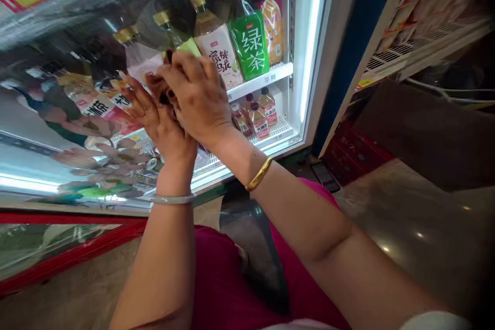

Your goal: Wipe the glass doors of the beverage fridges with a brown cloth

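Note:
My right hand [204, 95] is closed around a crumpled brown cloth [158, 86], which shows past its fingertips. Just below and to the left, my left hand [162, 126] has its fingers stretched out and spread, its back toward me, close against the right hand and the cloth. Both hands are in front of a lit drinks cooler. Behind them stand a peach drink bottle [219, 54] with a white label and a green tea bottle [249, 41] with a green label. My right wrist wears a gold bangle, my left a pale one.
The cooler shelf edge [276, 73] runs below the tall bottles, with small pink-labelled bottles [260, 122] underneath. Pale flower shapes [112, 157] cover the lower left of the cooler. Red boxes [353, 152] and a wire shelf [398, 51] stand at right. A phone-like dark slab [325, 176] lies low.

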{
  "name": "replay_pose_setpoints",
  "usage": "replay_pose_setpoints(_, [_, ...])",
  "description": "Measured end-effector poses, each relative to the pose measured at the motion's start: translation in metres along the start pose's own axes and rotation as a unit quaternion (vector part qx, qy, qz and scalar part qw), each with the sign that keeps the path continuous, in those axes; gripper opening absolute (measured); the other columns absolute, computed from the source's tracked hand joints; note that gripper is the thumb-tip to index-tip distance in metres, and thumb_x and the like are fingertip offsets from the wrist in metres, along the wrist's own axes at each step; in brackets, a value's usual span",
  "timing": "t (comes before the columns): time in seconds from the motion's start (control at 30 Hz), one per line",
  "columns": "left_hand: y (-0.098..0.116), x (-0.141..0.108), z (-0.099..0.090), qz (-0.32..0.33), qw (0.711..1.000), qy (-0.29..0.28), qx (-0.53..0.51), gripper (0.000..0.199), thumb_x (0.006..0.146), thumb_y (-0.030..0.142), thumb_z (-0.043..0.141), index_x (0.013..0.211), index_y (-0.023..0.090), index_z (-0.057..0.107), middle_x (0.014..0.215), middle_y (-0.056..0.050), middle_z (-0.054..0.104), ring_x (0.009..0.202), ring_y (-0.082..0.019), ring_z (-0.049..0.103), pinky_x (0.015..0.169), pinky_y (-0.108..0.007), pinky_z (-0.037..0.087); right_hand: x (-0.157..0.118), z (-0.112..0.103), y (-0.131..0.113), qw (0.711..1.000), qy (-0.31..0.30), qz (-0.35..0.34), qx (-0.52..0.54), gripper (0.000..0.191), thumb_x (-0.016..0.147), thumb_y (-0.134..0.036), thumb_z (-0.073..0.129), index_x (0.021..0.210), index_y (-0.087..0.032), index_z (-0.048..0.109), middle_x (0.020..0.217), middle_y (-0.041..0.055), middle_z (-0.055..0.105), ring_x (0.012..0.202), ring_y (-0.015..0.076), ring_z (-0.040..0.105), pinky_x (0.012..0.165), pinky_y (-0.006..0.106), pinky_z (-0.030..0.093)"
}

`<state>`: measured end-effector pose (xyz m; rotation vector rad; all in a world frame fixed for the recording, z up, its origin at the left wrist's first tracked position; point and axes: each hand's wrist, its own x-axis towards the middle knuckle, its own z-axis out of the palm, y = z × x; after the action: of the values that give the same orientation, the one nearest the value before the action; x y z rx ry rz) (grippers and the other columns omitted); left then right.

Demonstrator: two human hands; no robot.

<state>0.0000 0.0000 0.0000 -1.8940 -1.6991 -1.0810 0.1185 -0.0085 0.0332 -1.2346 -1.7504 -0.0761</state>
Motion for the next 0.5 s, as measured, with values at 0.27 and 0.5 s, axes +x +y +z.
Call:
replay_pose_setpoints(0.27, [0.01,0.003,0.009,-0.036,0.998,0.005,-0.051,0.064,0.107,0.04,0.031,0.163,0.01,0.024,0.176,-0.007,0.009,0.163,-0.027,-0.003,0.131,-0.051,-0.012,-0.003,-0.012,0.001,0.999,-0.009,0.017,-0.043,0.046,0.102,-0.04,0.054,0.147,-0.032,0.047,0.147,-0.003,0.05,0.143,0.0197,0.031,0.126,0.039,0.026])
replay_pose_setpoints(0.5, [0.015,-0.003,0.008,0.008,0.997,0.01,-0.077,0.076,0.096,0.034,0.053,0.164,0.017,0.025,0.175,-0.007,0.001,0.16,-0.026,-0.013,0.128,-0.051,-0.018,0.009,-0.021,0.05,0.993,0.116,0.013,-0.035,0.037,0.098,-0.03,0.056,0.135,-0.031,0.057,0.139,0.0032,0.051,0.133,0.0231,0.038,0.121,0.047,0.033])
